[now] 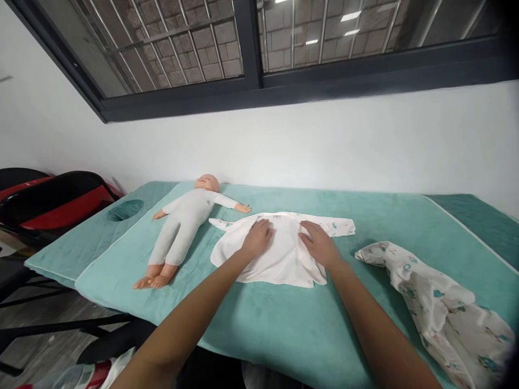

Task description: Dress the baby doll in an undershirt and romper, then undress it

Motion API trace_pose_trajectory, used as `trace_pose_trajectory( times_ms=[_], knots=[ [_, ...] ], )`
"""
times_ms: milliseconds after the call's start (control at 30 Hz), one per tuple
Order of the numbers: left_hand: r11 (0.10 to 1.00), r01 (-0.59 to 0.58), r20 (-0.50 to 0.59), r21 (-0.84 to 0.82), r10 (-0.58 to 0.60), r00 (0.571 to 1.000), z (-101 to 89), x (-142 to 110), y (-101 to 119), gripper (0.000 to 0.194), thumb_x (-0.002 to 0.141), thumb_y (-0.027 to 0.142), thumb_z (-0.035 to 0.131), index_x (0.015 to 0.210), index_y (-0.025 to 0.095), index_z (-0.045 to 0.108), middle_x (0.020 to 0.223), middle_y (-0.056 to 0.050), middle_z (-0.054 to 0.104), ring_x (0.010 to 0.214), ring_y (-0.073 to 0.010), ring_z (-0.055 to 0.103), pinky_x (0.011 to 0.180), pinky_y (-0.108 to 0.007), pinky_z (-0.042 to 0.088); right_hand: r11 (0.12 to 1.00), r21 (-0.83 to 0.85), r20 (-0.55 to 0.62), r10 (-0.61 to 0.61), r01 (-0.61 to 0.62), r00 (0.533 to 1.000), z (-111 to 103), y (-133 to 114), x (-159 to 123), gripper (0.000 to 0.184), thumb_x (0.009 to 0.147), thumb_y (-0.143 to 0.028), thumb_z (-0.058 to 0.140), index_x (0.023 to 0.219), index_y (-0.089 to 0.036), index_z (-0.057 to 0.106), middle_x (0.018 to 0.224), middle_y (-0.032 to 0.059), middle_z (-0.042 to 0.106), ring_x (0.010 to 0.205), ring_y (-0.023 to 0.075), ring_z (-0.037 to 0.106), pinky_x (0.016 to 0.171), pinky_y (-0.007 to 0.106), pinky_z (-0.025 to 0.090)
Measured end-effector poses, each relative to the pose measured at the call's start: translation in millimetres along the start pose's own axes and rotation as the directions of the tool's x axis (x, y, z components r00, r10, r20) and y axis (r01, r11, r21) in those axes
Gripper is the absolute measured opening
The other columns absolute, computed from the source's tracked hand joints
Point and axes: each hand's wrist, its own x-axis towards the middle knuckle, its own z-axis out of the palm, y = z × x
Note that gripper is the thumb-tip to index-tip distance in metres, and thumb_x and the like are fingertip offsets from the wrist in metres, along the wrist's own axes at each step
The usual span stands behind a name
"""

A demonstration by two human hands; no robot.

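Note:
A small white baby shirt (pixel 284 265) lies spread on the green padded table, its neckline with a small printed label at the far side. One printed sleeve reaches out to the right and another shows at the left. My left hand (pixel 258 239) rests on the shirt's left upper part, fingers stretched forward over the cloth. On the right upper part lies my right hand (pixel 320 244), its fingers apart. Neither hand visibly lifts the fabric. Left of the shirt, a baby doll (pixel 182 216) in a pale grey-white bodysuit lies on its back with arms spread.
A crumpled white printed baby garment (pixel 441 302) lies at the right of the green table cover (pixel 275 319). Black and red chairs (pixel 68 200) stand at the left. A white wall and a barred window rise behind the table. Bottles or packaging show on the floor at lower left.

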Motion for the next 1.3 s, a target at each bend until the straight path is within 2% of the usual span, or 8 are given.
trace_pose_trajectory(
  times_ms=[167,333,467,600,700,800,900,1300],
  knots=[
    [0.991,0.117,-0.053,0.068,-0.114,0.992,10.7,39,-5,0.027,0.096,0.033,0.045,0.106,0.018,0.064,0.114,-0.013,0.066,0.112,-0.027,0.059,0.1,-0.041,0.044,0.966,0.249,0.114,-0.101,0.07,0.988,-5,-27,-11,0.036,0.098,-0.034,0.043,0.128,-0.027,0.061,0.134,0.0035,0.062,0.127,0.0194,0.054,0.112,0.039,0.04],
    [0.987,0.126,-0.092,0.097,-0.117,0.989,17.1,42,-4,0.033,0.092,0.036,0.051,0.12,0.019,0.058,0.13,-0.015,0.06,0.124,-0.0298,0.052,0.105,-0.045,0.04,0.962,0.272,0.217,-0.067,0.005,0.974,2,-38,-16,0.039,0.098,-0.04,0.044,0.134,-0.028,0.056,0.14,0.0022,0.057,0.13,0.0186,0.051,0.112,0.036,0.039],
    [0.995,0.064,-0.171,0.076,-0.05,0.984,26.5,35,-9,0.043,0.095,0.035,0.046,0.136,0.02,0.048,0.152,-0.012,0.043,0.14,-0.0276,0.038,0.113,-0.044,0.034,0.991,0.104,0.197,0.065,-0.086,0.978,15,-34,11,0.046,0.097,-0.04,0.046,0.139,-0.021,0.048,0.144,0.0067,0.053,0.133,0.0195,0.048,0.113,0.034,0.036],
    [0.995,0.096,-0.248,0.001,-0.093,0.964,34.9,31,-18,0.039,0.098,0.034,0.038,0.131,0.019,0.054,0.149,-0.011,0.048,0.14,-0.0243,0.04,0.114,-0.043,0.036,0.964,-0.231,0.259,0.195,-0.135,0.946,43,-33,53,0.043,0.092,-0.033,0.052,0.129,-0.01,0.055,0.136,0.0152,0.058,0.131,0.0248,0.048,0.111,0.035,0.035],
    [0.997,0.071,-0.271,0.004,-0.067,0.96,34.9,30,-21,0.038,0.099,0.03,0.036,0.129,0.02,0.056,0.151,-0.009,0.046,0.141,-0.0233,0.04,0.115,-0.043,0.036,0.932,-0.315,0.254,0.263,-0.178,0.931,65,-31,67,0.048,0.093,-0.034,0.048,0.132,-0.006,0.052,0.147,0.0199,0.047,0.14,0.0295,0.037,0.115,0.042,0.028],
    [0.999,0.032,-0.294,0.017,-0.025,0.956,31.9,28,-19,0.041,0.098,0.027,0.035,0.134,0.018,0.053,0.155,-0.01,0.041,0.144,-0.0231,0.035,0.117,-0.042,0.035,0.903,-0.402,0.189,0.246,-0.154,0.951,79,-26,65,0.061,0.098,-0.04,0.038,0.147,-0.003,0.036,0.16,0.0193,0.026,0.15,0.0292,0.017,0.12,0.047,0.013],
    [1.0,0.022,-0.301,0.012,-0.018,0.953,29.7,27,-15,0.044,0.098,0.026,0.034,0.138,0.018,0.051,0.156,-0.01,0.038,0.145,-0.0239,0.033,0.118,-0.044,0.033,0.877,-0.466,0.152,0.209,-0.116,0.966,81,-21,60,0.067,0.1,-0.046,0.028,0.153,-0.005,0.028,0.163,0.0159,0.021,0.151,0.0265,0.014,0.121,0.048,0.006],
    [0.998,-0.011,-0.213,0.069,0.026,0.977,32.1,36,-35,0.048,0.099,0.025,0.029,0.142,0.017,0.048,0.155,-0.007,0.041,0.143,-0.0227,0.036,0.117,-0.041,0.036,0.863,-0.499,0.122,0.162,-0.08,0.979,75,-15,59,0.068,0.101,-0.05,0.021,0.154,-0.009,0.028,0.164,0.0126,0.017,0.151,0.024,0.014,0.121,0.049,0.006]
  ],
)
